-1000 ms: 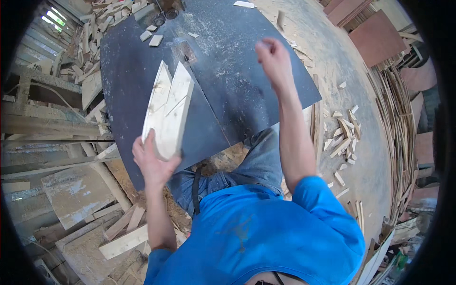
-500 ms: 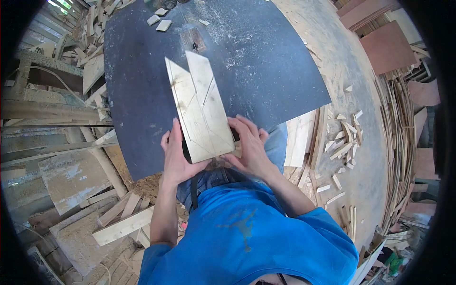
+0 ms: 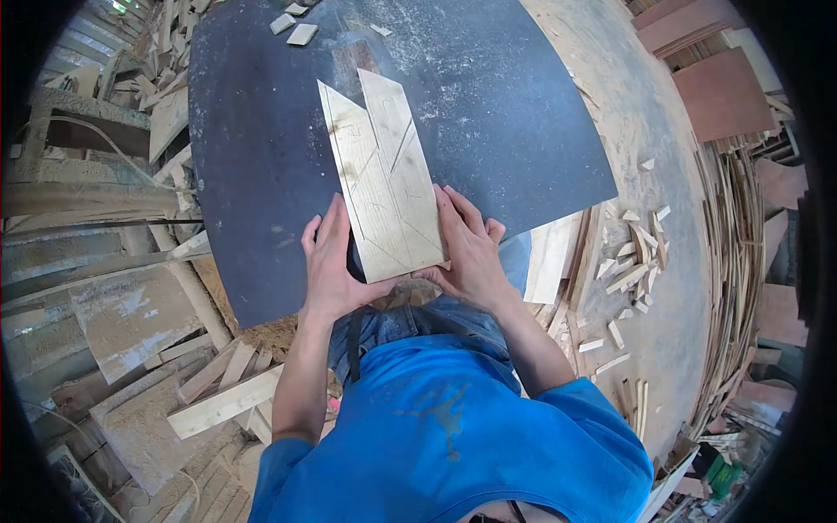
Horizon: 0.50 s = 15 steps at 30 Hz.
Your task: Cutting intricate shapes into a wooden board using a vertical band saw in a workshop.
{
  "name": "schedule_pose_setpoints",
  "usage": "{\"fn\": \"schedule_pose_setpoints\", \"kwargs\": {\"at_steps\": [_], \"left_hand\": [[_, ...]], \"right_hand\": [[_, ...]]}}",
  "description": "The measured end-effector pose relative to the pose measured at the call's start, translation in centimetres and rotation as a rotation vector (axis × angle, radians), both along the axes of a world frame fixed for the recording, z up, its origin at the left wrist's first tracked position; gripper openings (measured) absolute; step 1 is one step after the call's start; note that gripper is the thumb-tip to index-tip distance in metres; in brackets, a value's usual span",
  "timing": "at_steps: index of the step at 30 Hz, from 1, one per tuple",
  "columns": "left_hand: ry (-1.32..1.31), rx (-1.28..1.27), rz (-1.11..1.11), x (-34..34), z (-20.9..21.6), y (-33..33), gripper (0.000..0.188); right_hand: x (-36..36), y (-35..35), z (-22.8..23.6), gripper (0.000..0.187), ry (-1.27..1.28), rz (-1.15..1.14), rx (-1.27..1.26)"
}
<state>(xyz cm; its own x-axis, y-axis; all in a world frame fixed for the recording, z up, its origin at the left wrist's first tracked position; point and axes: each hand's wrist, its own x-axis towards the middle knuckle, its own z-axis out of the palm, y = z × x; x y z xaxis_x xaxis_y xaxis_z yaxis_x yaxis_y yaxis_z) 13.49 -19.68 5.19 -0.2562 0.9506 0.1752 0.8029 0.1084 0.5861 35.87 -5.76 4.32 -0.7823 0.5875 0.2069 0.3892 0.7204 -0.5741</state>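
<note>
Between both palms I hold a block of pale wooden pieces [image 3: 397, 205] fitted side by side, with slanted far ends and fine seams and lines across the top. My left hand [image 3: 331, 266] grips its left side near the close end, thumb along the near edge. My right hand [image 3: 471, 248] is closed on the right side, its thumb also at the near edge. The block lies over the near part of a dark tabletop [image 3: 253, 174]. Its underside is hidden.
Small wood offcuts [image 3: 302, 35] lie at the table's far side, near a reddish-brown patch [image 3: 356, 59]. More offcuts [image 3: 629, 277] litter the floor at right. Stacked thin strips [image 3: 728, 227] and panels [image 3: 724, 94] stand far right. Scrap boards [image 3: 225, 403] are piled at left.
Both hands have moved the wooden block forward and slightly right, farther over the table. The grip looks much the same.
</note>
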Motion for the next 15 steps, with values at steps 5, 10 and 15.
{"fn": "schedule_pose_setpoints", "kwargs": {"at_steps": [5,10,15], "left_hand": [[0.003,-0.003,0.004,0.04,0.16,0.25,0.140],[0.011,0.020,-0.002,-0.13,0.00,0.21,0.140],[-0.007,0.009,0.001,-0.26,0.35,0.69,0.140]], "right_hand": [[-0.06,0.41,0.33,0.126,-0.013,0.009,-0.031],[-0.05,0.68,0.24,0.125,-0.008,0.021,-0.031],[-0.25,0.92,0.06,0.123,0.016,0.014,-0.028]]}}
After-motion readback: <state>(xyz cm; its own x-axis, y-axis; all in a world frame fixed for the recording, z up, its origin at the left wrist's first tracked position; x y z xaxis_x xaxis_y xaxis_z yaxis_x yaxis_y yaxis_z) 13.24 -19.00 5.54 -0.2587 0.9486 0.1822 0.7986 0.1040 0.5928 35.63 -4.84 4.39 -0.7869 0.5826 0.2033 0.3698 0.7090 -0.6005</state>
